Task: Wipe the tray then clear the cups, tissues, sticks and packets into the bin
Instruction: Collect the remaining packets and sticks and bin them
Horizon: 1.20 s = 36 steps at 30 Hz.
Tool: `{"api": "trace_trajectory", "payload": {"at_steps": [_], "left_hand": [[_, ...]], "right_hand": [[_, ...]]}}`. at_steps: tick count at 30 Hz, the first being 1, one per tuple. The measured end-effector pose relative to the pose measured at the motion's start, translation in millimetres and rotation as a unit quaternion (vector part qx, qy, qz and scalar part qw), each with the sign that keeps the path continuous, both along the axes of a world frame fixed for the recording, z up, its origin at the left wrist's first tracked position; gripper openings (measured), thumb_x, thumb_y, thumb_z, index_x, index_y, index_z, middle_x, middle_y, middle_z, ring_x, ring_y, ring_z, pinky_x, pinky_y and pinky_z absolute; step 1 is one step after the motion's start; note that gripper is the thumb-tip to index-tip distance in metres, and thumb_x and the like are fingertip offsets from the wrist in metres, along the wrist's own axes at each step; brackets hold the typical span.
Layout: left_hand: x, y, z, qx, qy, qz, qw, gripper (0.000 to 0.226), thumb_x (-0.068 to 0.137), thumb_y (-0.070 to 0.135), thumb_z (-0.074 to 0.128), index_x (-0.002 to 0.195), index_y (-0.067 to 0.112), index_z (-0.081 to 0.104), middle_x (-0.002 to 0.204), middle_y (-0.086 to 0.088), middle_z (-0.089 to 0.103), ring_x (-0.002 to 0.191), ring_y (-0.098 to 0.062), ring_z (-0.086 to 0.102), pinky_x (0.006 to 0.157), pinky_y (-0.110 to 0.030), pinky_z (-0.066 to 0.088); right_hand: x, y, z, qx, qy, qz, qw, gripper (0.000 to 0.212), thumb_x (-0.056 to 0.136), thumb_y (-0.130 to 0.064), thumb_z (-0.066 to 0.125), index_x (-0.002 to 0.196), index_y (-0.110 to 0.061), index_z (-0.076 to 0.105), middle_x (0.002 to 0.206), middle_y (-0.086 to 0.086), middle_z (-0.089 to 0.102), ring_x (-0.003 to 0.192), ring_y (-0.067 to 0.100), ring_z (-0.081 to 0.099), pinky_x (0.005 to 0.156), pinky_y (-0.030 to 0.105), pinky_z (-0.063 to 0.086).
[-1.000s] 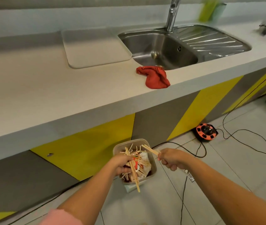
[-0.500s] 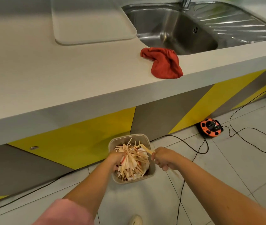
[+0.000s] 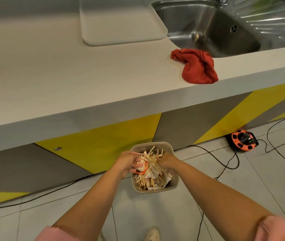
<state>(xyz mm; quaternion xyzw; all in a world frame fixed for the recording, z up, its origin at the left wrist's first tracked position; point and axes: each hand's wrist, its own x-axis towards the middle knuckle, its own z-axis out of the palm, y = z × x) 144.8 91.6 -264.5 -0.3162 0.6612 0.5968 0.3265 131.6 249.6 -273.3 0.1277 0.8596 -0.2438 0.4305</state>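
A pale shoe (image 3: 152, 234) stands on grey floor tiles. Over the beige, round-cornered plastic bin (image 3: 174, 183), the left hand (image 3: 127, 164) curls its fingers round a crinkled orange-and-white packet (image 3: 142, 167); its red print is too blurred to read. The right hand (image 3: 167, 160) clenches flat pale wooden sticks (image 3: 153, 157) heaped in the bin. Farther off, the matte white counter (image 3: 68, 75) carries a crumpled red cloth (image 3: 197, 66) and a smooth white rectangular tray (image 3: 121, 23), beside a stainless steel sink (image 3: 216, 35).
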Motion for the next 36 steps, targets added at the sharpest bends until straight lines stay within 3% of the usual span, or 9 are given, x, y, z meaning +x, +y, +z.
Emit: {"api": "trace_trajectory", "payload": {"at_steps": [2, 7, 12, 14, 19, 23, 30, 34, 36], "left_hand": [[2.2, -5.6, 2.6, -0.002, 0.011, -0.001, 1.000, 0.011, 0.097, 0.010, 0.044, 0.106, 0.010, 0.050, 0.082, -0.004, 0.058, 0.061, -0.013, 0.053, 0.058, -0.024, 0.044], [10.1, -18.3, 16.2, -0.014, 0.039, -0.013, 0.999, 0.008, 0.097, 0.010, 0.044, 0.095, 0.013, 0.051, 0.083, -0.004, 0.059, 0.062, -0.012, 0.053, 0.055, -0.023, 0.044], [18.4, -29.2, 41.5, -0.040, 0.084, -0.032, 0.995, 0.014, 0.097, 0.010, 0.042, 0.089, 0.016, 0.051, 0.073, -0.001, 0.057, 0.060, -0.011, 0.050, 0.054, -0.022, 0.039], [22.3, -38.1, 55.3, -0.065, 0.113, -0.050, 0.990, 0.013, 0.098, 0.010, 0.041, 0.093, 0.015, 0.052, 0.067, -0.001, 0.056, 0.059, -0.012, 0.052, 0.054, -0.023, 0.039], [31.3, -72.7, 102.0, -0.107, 0.175, -0.123, 0.971, 0.009, 0.099, 0.016, 0.043, 0.095, 0.016, 0.051, 0.061, -0.003, 0.053, 0.055, -0.012, 0.052, 0.050, -0.021, 0.038], [32.3, -113.1, 148.5, -0.124, 0.210, -0.176, 0.954, 0.018, 0.098, 0.019, 0.044, 0.081, 0.021, 0.047, 0.067, -0.001, 0.056, 0.055, -0.011, 0.051, 0.049, -0.021, 0.034], [34.6, -201.2, 236.7, -0.191, 0.307, -0.139, 0.922, 0.012, 0.096, 0.020, 0.047, 0.099, 0.015, 0.057, 0.078, 0.002, 0.063, 0.064, -0.011, 0.060, 0.062, -0.025, 0.047], [32.8, -259.7, 271.1, -0.220, 0.355, -0.052, 0.907, 0.014, 0.096, 0.018, 0.048, 0.100, 0.013, 0.060, 0.080, 0.000, 0.065, 0.066, -0.013, 0.061, 0.063, -0.024, 0.049], [29.7, -282.5, 282.1, -0.236, 0.376, -0.003, 0.896, 0.013, 0.095, 0.016, 0.049, 0.097, 0.013, 0.061, 0.078, 0.000, 0.064, 0.063, -0.012, 0.060, 0.060, -0.023, 0.048]], "right_hand": [[1.0, -4.0, -2.1, 0.014, 0.021, 0.000, 1.000, 0.037, 0.098, -0.015, 0.036, 0.124, 0.002, 0.056, 0.128, 0.018, 0.057, 0.118, 0.030, 0.054, 0.089, 0.030, 0.043], [-1.8, -9.2, 8.6, 0.022, 0.028, 0.050, 0.998, 0.026, 0.094, -0.013, 0.040, 0.096, -0.002, 0.063, 0.116, 0.020, 0.061, 0.114, 0.033, 0.056, 0.081, 0.030, 0.043], [-0.5, -27.0, 37.1, 0.037, 0.020, 0.097, 0.994, 0.024, 0.093, -0.011, 0.038, 0.102, -0.004, 0.059, 0.086, 0.017, 0.063, 0.079, 0.032, 0.070, 0.053, 0.031, 0.052], [2.0, -42.1, 54.8, 0.047, 0.026, 0.120, 0.991, 0.022, 0.094, -0.013, 0.038, 0.103, -0.007, 0.057, 0.076, 0.014, 0.061, 0.071, 0.029, 0.071, 0.049, 0.030, 0.053], [8.4, -94.0, 115.7, 0.008, 0.052, 0.226, 0.973, 0.030, 0.097, -0.021, 0.043, 0.124, -0.009, 0.050, 0.103, 0.016, 0.059, 0.055, 0.020, 0.061, 0.041, 0.023, 0.049], [7.3, -138.5, 173.2, -0.029, 0.076, 0.309, 0.948, 0.032, 0.100, -0.025, 0.041, 0.129, -0.012, 0.045, 0.077, 0.004, 0.052, 0.051, 0.014, 0.055, 0.036, 0.018, 0.045], [-6.8, -221.0, 263.0, -0.062, 0.204, 0.389, 0.896, 0.026, 0.098, -0.027, 0.044, 0.115, -0.012, 0.055, 0.086, 0.006, 0.059, 0.051, 0.012, 0.052, 0.046, 0.021, 0.041], [-16.1, -277.4, 296.4, -0.075, 0.310, 0.399, 0.860, 0.026, 0.096, -0.028, 0.046, 0.112, -0.013, 0.061, 0.089, -0.001, 0.052, 0.078, 0.017, 0.050, 0.069, 0.027, 0.039], [-21.9, -299.4, 306.7, -0.085, 0.345, 0.389, 0.850, 0.025, 0.095, -0.027, 0.047, 0.108, -0.013, 0.063, 0.088, -0.002, 0.052, 0.082, 0.018, 0.051, 0.073, 0.028, 0.040]]}}
